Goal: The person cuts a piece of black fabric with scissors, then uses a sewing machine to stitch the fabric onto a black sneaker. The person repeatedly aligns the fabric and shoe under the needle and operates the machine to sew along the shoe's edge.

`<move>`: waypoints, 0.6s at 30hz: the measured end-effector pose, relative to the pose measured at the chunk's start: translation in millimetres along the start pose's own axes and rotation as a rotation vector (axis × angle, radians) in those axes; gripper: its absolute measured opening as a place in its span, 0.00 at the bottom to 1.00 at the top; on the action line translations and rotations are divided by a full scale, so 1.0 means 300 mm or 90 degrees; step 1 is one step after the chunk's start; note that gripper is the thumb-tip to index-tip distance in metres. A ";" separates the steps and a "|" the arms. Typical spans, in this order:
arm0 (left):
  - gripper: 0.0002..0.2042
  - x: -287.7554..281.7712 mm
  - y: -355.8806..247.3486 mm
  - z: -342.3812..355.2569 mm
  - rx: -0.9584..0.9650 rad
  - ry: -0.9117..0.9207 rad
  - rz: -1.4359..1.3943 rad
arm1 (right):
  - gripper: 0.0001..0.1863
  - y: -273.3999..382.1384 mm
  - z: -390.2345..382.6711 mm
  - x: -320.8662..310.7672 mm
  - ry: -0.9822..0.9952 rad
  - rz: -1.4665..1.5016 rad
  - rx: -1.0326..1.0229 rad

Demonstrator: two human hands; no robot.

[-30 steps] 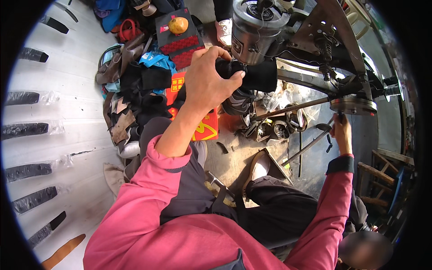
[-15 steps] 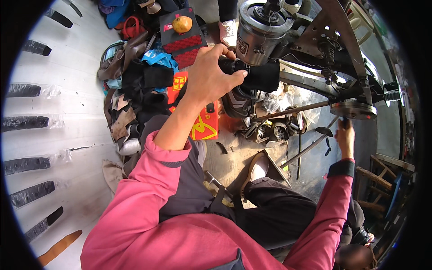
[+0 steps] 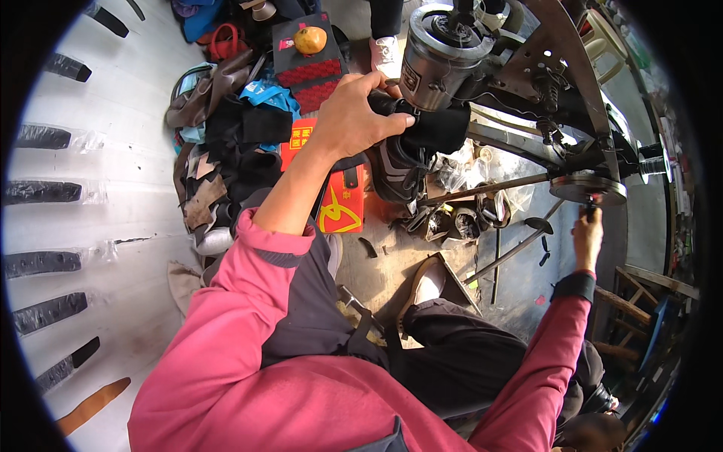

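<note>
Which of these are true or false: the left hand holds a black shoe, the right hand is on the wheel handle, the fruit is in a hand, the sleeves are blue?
1. The left hand holds a black shoe at the machine. True.
2. The right hand grips the handle under the round wheel. True.
3. The orange fruit is in a hand. False: it sits on a red and black box.
4. The sleeves are blue. False: they are pink.

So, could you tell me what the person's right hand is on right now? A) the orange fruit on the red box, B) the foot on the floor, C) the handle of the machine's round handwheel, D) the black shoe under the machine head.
C: the right hand grips the small handle under the handwheel, while the left hand holds the shoe.
</note>
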State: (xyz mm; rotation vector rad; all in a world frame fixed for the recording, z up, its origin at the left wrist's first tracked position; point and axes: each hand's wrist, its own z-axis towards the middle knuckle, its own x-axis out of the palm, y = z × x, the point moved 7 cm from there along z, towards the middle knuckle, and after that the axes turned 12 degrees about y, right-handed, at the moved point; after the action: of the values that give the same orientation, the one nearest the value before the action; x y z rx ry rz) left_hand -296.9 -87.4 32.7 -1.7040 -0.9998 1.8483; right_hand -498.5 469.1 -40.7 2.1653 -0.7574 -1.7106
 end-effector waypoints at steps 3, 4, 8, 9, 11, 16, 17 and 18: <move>0.45 0.002 0.007 0.005 0.000 0.008 -0.017 | 0.16 0.136 -0.133 0.223 0.249 0.116 -0.092; 0.46 0.005 0.010 0.006 -0.003 0.014 -0.022 | 0.15 0.201 -0.176 0.236 0.285 0.092 -0.125; 0.44 0.000 0.005 0.006 0.019 0.014 -0.024 | 0.12 0.354 -0.249 -0.003 0.141 0.157 -0.314; 0.42 -0.001 0.005 0.007 0.023 0.020 -0.029 | 0.11 0.328 -0.226 -0.097 0.051 0.136 -0.285; 0.38 0.000 0.009 0.017 0.024 0.044 -0.046 | 0.11 0.266 -0.147 -0.220 -0.044 0.123 -0.261; 0.28 0.005 0.016 0.021 0.045 0.022 -0.034 | 0.12 0.038 -0.019 -0.069 -0.041 -0.027 -0.054; 0.27 0.011 0.019 0.024 0.052 0.024 -0.043 | 0.12 0.057 -0.036 0.025 0.025 -0.035 -0.109; 0.26 0.014 0.023 0.030 0.055 0.029 -0.052 | 0.12 0.068 -0.058 0.100 0.081 -0.058 -0.079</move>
State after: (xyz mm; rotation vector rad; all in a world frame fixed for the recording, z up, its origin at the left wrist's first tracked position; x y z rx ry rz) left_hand -305.2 -90.6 24.5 -1.6234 -0.9436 1.7677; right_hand -481.5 434.0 -50.0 2.2279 -0.5129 -1.5974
